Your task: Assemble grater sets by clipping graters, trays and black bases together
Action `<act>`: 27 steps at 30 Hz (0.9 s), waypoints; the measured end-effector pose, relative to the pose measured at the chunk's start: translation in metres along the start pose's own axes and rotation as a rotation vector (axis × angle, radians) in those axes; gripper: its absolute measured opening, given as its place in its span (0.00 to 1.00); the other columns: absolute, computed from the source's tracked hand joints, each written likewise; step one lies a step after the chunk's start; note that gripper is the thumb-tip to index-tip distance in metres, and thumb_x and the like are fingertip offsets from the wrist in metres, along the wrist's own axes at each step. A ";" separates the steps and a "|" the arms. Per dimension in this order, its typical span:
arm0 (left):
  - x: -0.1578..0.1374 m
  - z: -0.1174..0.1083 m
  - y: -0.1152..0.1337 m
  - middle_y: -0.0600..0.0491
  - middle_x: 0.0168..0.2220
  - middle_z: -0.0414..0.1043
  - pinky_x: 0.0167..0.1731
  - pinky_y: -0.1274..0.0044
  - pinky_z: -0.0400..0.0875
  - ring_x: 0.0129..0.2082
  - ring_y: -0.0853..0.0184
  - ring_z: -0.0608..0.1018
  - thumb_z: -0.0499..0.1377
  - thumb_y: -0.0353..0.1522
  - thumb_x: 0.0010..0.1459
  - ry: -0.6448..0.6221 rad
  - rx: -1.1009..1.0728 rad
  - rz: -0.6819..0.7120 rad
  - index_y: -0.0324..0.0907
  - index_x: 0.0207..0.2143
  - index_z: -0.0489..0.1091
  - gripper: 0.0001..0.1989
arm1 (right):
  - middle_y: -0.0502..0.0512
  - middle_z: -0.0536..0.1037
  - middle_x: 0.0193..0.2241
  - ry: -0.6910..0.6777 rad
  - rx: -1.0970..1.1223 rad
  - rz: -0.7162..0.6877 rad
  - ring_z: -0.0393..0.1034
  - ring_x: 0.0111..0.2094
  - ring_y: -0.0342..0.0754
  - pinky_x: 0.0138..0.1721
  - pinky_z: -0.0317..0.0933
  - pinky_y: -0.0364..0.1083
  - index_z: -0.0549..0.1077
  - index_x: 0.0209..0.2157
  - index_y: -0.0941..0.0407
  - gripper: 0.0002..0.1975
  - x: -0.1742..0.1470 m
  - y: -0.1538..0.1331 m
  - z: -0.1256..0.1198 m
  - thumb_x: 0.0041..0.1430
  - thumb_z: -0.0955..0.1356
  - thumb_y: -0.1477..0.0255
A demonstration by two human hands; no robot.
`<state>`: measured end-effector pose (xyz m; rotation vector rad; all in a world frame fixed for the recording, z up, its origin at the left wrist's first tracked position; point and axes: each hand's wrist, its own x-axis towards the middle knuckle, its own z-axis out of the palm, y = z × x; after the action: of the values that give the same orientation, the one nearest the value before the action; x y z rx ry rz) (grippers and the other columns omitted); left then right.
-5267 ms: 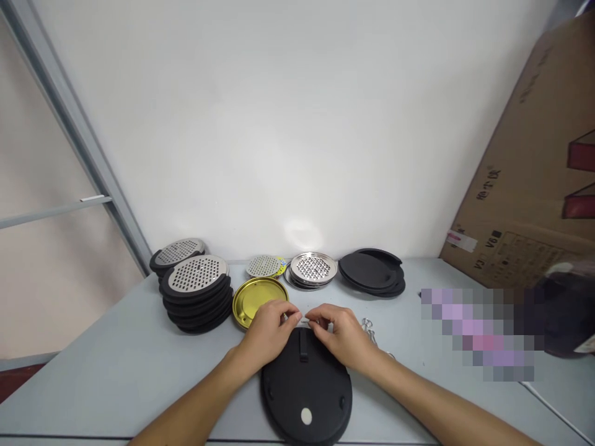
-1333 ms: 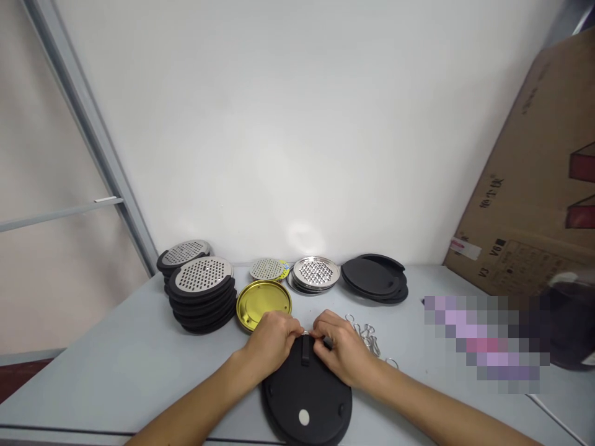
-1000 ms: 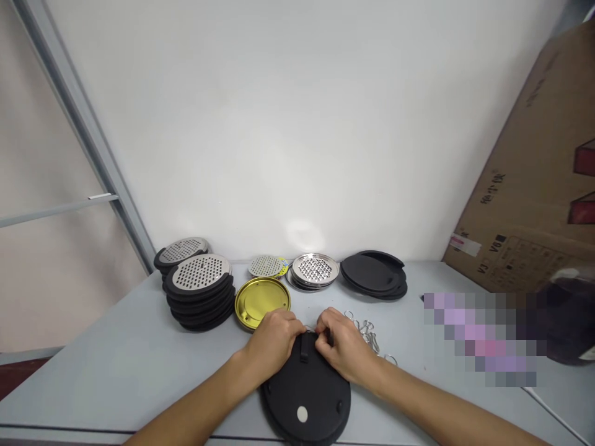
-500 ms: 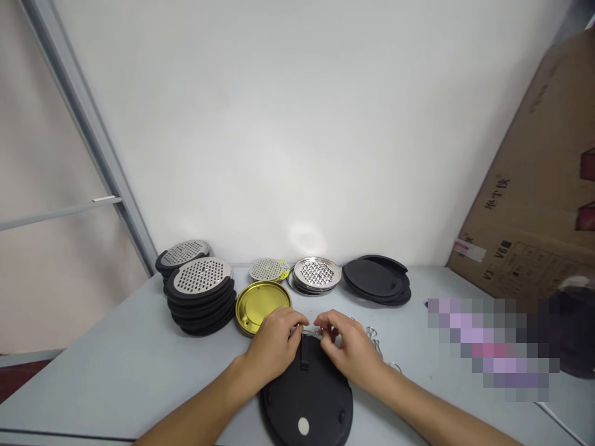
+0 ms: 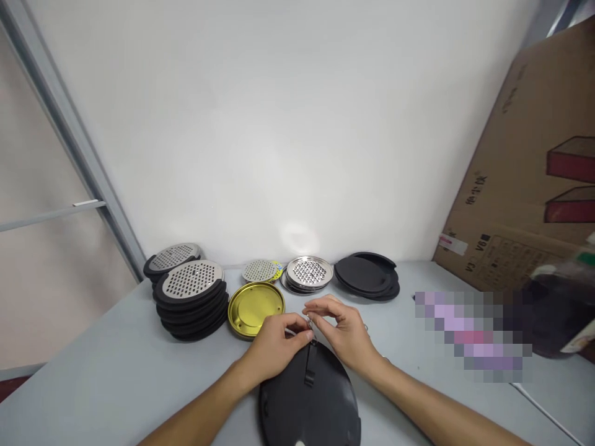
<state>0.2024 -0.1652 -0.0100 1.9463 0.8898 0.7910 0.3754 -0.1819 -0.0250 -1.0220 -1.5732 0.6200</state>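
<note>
A round black plastic base stands tilted at the table's front, with a narrow slot and tab running down from its top edge. At that edge my left hand pinches a small shiny metal ring, thumb and forefinger together. My right hand closes its fingertips on the same bit of metal from the other side. The fingers partly hide the ring's shape. Just behind my left hand lies a gold round tray.
Grater discs with black rims are stacked at the left. Silver grater plates, a paler grater disc and black round bases sit along the wall. On the right are a cardboard box, a dark container and a white cable.
My right hand has moved in to meet my left at the metal ring, which shows higher above the edge. The black base is tilted differently. The view has shifted slightly right.
</note>
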 end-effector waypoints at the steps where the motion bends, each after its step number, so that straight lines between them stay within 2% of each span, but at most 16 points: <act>1: 0.000 0.000 0.001 0.52 0.32 0.76 0.36 0.78 0.66 0.34 0.66 0.75 0.58 0.34 0.57 -0.019 -0.037 -0.003 0.39 0.32 0.76 0.09 | 0.55 0.78 0.36 -0.005 0.027 0.001 0.75 0.38 0.49 0.42 0.68 0.48 0.77 0.38 0.54 0.07 0.000 -0.001 0.000 0.58 0.68 0.71; 3: -0.001 0.000 0.004 0.52 0.32 0.76 0.36 0.78 0.66 0.34 0.66 0.74 0.59 0.34 0.56 -0.039 -0.080 -0.004 0.38 0.32 0.76 0.09 | 0.55 0.79 0.36 -0.018 0.103 0.047 0.76 0.38 0.50 0.42 0.68 0.48 0.78 0.39 0.54 0.08 0.000 -0.003 0.000 0.57 0.69 0.69; 8: 0.000 -0.003 0.007 0.53 0.28 0.74 0.33 0.78 0.64 0.31 0.67 0.73 0.59 0.36 0.56 -0.019 -0.092 -0.032 0.38 0.28 0.75 0.11 | 0.57 0.82 0.34 -0.030 0.333 0.263 0.76 0.39 0.52 0.43 0.67 0.50 0.76 0.39 0.56 0.13 0.006 -0.003 0.000 0.52 0.73 0.65; 13: 0.001 -0.008 0.010 0.54 0.26 0.73 0.32 0.79 0.62 0.29 0.68 0.72 0.60 0.37 0.56 0.005 -0.120 -0.058 0.37 0.27 0.74 0.12 | 0.57 0.81 0.34 -0.021 0.439 0.367 0.75 0.36 0.50 0.39 0.68 0.48 0.76 0.40 0.57 0.20 0.009 -0.004 0.002 0.48 0.75 0.61; 16: 0.002 -0.012 0.012 0.54 0.27 0.72 0.33 0.79 0.62 0.30 0.68 0.71 0.59 0.38 0.57 0.045 -0.175 -0.027 0.38 0.28 0.74 0.12 | 0.57 0.80 0.36 -0.101 0.510 0.454 0.74 0.36 0.50 0.36 0.67 0.46 0.75 0.44 0.57 0.23 0.007 -0.005 0.002 0.50 0.73 0.58; 21: 0.003 -0.018 0.012 0.54 0.27 0.72 0.33 0.79 0.63 0.30 0.68 0.71 0.60 0.39 0.57 0.149 -0.257 -0.027 0.39 0.28 0.73 0.12 | 0.55 0.80 0.33 -0.302 0.530 0.476 0.73 0.36 0.50 0.38 0.64 0.45 0.78 0.39 0.58 0.20 0.001 -0.012 -0.004 0.54 0.70 0.56; 24: 0.003 -0.019 0.013 0.53 0.30 0.73 0.36 0.78 0.65 0.33 0.66 0.73 0.59 0.40 0.57 0.167 -0.320 -0.016 0.39 0.30 0.73 0.13 | 0.55 0.80 0.31 -0.295 0.576 0.554 0.73 0.33 0.50 0.35 0.64 0.45 0.79 0.38 0.58 0.23 0.000 -0.016 -0.010 0.56 0.68 0.52; 27: 0.003 -0.017 0.013 0.52 0.33 0.73 0.40 0.78 0.64 0.36 0.66 0.73 0.59 0.40 0.58 0.184 -0.427 -0.018 0.39 0.31 0.73 0.13 | 0.55 0.79 0.25 -0.259 0.679 0.724 0.72 0.27 0.49 0.30 0.63 0.44 0.79 0.35 0.59 0.28 0.000 -0.017 -0.012 0.57 0.64 0.48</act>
<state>0.1947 -0.1611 0.0095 1.5085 0.7679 1.0660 0.3817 -0.1914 -0.0082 -0.9784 -1.0215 1.7042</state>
